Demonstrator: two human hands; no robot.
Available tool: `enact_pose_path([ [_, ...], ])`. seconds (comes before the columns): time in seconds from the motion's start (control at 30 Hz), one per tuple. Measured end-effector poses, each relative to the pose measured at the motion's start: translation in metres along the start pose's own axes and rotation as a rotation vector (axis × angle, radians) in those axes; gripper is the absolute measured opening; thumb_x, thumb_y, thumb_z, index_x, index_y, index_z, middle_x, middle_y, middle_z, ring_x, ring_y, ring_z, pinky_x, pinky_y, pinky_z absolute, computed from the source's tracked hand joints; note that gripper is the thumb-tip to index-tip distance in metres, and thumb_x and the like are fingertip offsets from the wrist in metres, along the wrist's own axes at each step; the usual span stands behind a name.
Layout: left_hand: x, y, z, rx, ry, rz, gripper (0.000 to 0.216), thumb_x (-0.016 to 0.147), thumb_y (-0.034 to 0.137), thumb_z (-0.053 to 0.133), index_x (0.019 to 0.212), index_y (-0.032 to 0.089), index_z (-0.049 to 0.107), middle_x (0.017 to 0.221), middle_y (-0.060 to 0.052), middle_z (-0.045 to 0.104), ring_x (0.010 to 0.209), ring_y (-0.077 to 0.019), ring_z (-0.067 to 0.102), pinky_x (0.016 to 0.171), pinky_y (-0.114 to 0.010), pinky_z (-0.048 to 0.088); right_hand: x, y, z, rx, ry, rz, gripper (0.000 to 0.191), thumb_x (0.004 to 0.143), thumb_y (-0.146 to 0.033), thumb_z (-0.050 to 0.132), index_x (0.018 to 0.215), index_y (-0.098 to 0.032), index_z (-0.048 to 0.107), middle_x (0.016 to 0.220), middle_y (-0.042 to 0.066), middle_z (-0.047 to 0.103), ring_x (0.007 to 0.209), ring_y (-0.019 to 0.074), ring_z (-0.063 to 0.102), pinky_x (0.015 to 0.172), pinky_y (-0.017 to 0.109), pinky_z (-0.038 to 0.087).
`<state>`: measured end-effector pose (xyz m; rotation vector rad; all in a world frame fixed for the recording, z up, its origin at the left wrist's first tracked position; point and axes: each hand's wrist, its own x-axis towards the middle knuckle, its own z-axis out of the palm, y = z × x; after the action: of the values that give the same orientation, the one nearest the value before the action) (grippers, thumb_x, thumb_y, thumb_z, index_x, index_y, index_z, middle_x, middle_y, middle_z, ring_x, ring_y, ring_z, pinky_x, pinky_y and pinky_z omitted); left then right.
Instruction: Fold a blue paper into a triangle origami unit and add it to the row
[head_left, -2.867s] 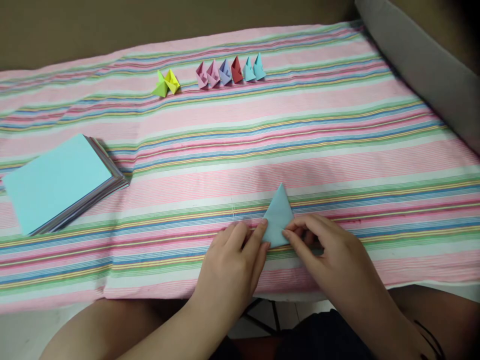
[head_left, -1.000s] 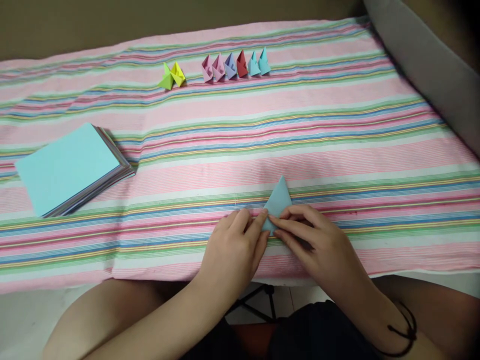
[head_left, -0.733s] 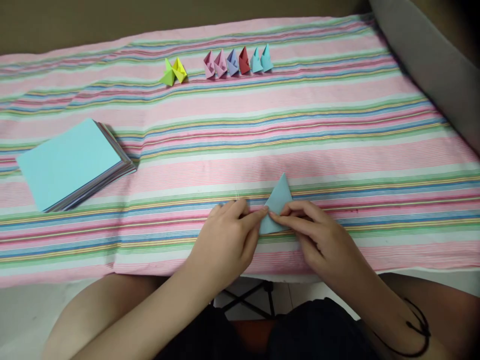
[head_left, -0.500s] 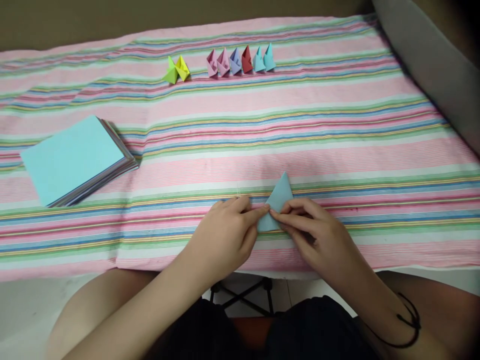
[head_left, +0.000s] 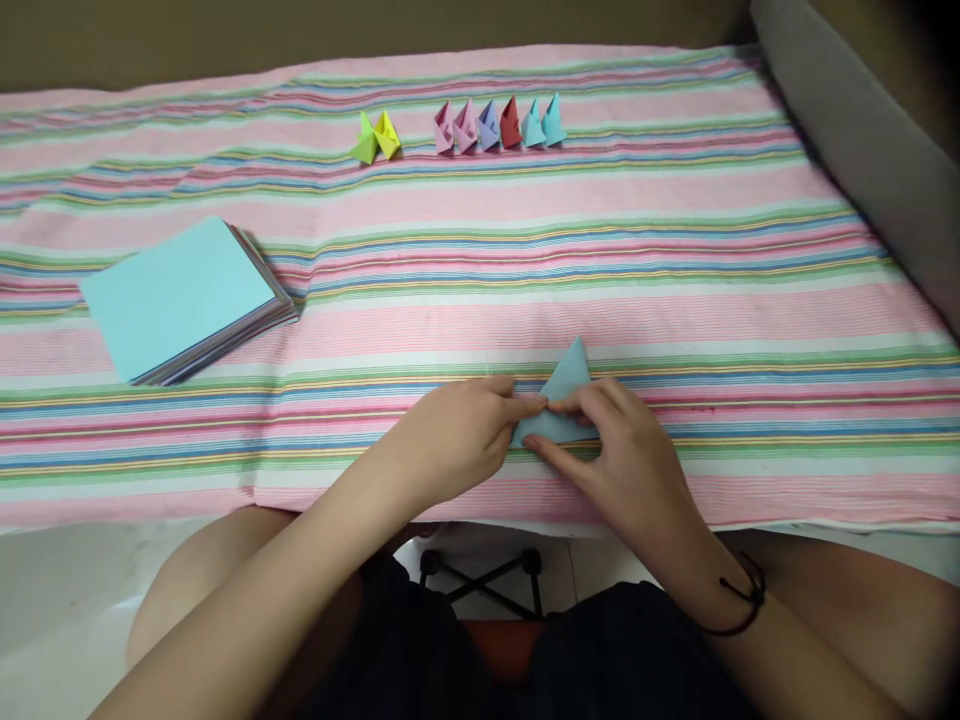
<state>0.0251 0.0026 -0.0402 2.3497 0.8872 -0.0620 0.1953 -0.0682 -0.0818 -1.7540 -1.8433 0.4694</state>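
A light blue folded paper triangle [head_left: 568,377] lies on the striped cloth [head_left: 675,250] near the front edge. My left hand [head_left: 457,435] pinches its left side with the fingertips closed on the paper. My right hand [head_left: 626,455] presses and pinches its lower right part, thumb along the bottom edge. The tip of the triangle points away from me; its lower half is hidden under my fingers.
A stack of paper sheets [head_left: 187,298] with a light blue top sheet lies at the left. At the far side stand a green and yellow folded pair [head_left: 375,138] and a row of several small folded pieces [head_left: 499,125]. A grey cushion [head_left: 862,150] borders the right.
My fingertips have closed in over the triangle's lower part, covering more of it. The view has shifted, so everything on the cloth sits slightly further right.
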Motion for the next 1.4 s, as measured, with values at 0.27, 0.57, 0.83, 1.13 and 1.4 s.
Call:
enact_pose_path([
  [0.27, 0.000, 0.003, -0.004, 0.029, -0.024, -0.022, 0.047, 0.084, 0.012, 0.035, 0.123, 0.026, 0.057, 0.093, -0.004, 0.060, 0.085, -0.0195, 0.059, 0.072, -0.028, 0.043, 0.004, -0.005, 0.008, -0.224, 0.005, 0.014, 0.037, 0.068, -0.045, 0.072, 0.077, -0.020, 0.046, 0.079, 0.004, 0.050, 0.075, 0.0224, 0.050, 0.069, 0.036, 0.042],
  [0.57, 0.001, 0.003, -0.003, 0.024, -0.011, -0.013, 0.045, 0.084, 0.013, 0.037, 0.120, 0.027, 0.059, 0.088, -0.004, 0.061, 0.082, -0.0201, 0.060, 0.071, -0.029, 0.043, 0.004, -0.008, 0.012, -0.329, 0.031, -0.036, 0.047, 0.070, -0.063, 0.062, 0.077, -0.021, 0.043, 0.078, 0.006, 0.048, 0.072, 0.0227, 0.046, 0.065, 0.037, 0.040],
  [0.83, -0.003, -0.001, -0.004, -0.060, 0.018, 0.021, 0.050, 0.084, 0.012, 0.036, 0.127, 0.029, 0.055, 0.094, -0.003, 0.063, 0.082, -0.0181, 0.060, 0.071, -0.027, 0.044, 0.004, 0.001, -0.005, -0.136, -0.083, -0.164, 0.037, 0.076, -0.050, 0.065, 0.095, -0.020, 0.054, 0.088, 0.008, 0.057, 0.082, 0.0249, 0.054, 0.070, 0.038, 0.045],
  [1.13, -0.005, -0.009, -0.005, -0.156, 0.051, 0.084, 0.040, 0.087, 0.015, 0.038, 0.119, 0.024, 0.061, 0.102, -0.005, 0.064, 0.092, -0.0181, 0.059, 0.080, -0.029, 0.044, 0.009, 0.007, -0.026, -0.289, -0.179, -0.627, 0.018, 0.091, -0.019, 0.048, 0.099, -0.016, 0.063, 0.101, 0.010, 0.066, 0.099, 0.0235, 0.059, 0.083, 0.037, 0.048],
  [1.4, -0.006, 0.014, -0.019, -0.774, 0.399, 0.206, 0.034, 0.091, 0.037, 0.042, 0.092, 0.015, 0.068, 0.097, -0.009, 0.066, 0.098, -0.0201, 0.060, 0.090, -0.034, 0.044, 0.005, -0.013, -0.053, 0.125, 0.114, -0.282, 0.013, 0.089, -0.022, 0.047, 0.086, -0.022, 0.060, 0.080, 0.002, 0.065, 0.070, 0.0157, 0.060, 0.065, 0.027, 0.047],
])
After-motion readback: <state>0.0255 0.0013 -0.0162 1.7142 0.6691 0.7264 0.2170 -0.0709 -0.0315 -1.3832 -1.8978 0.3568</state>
